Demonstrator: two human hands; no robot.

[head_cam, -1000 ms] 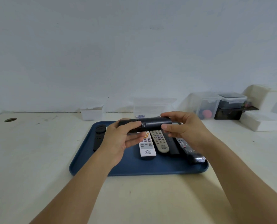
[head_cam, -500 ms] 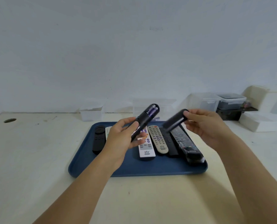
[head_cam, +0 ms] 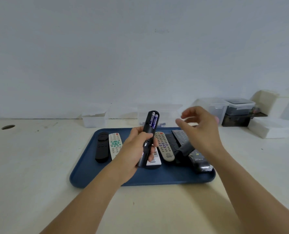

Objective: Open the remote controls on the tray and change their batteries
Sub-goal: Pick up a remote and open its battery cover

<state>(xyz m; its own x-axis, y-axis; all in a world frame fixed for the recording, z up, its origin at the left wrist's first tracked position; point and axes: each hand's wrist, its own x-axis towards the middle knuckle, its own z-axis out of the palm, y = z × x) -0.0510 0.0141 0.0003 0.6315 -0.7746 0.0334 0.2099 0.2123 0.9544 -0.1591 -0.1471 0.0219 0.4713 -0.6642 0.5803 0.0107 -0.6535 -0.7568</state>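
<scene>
- The blue tray (head_cam: 157,179) lies on the pale table (head_cam: 39,166), its near rim below both wrists; remotes lie in a row on it under and beyond the hands.
- Left of the left hand's fingers lie a black remote (head_cam: 102,146) and, just beside it, a white remote with green buttons (head_cam: 115,146).
- Under the left fingers a white remote (head_cam: 154,162) shows only its near end; just right of them lies a grey remote (head_cam: 164,146).
- Below the right hand's fingers lie a dark remote (head_cam: 180,136), a black battery cover (head_cam: 184,150) resting across the remotes, and a wrapped black remote (head_cam: 199,160) nearest the tray's right rim.
- The left hand (head_cam: 137,149) grips the lower half of an open black remote (head_cam: 148,137), fingers curled round it, holding it nearly upright above the tray.
- Its battery bay faces the camera above the fingertips, with two purple batteries (head_cam: 154,120) side by side inside.
- The right hand (head_cam: 201,129) hovers right of the batteries, fingers loosely bent and holding nothing, slightly blurred.
- Beyond the fingers, past the tray, stand a small white box (head_cam: 94,119) and a clear container (head_cam: 159,112); loose batteries (head_cam: 162,124) lie at its foot.
- Far right sit clear lidded tubs (head_cam: 229,108), a dark tray (head_cam: 241,119) and white boxes (head_cam: 272,129).
- A round hole (head_cam: 8,127) marks the table's far left; a plain white wall (head_cam: 140,48) stands behind.
</scene>
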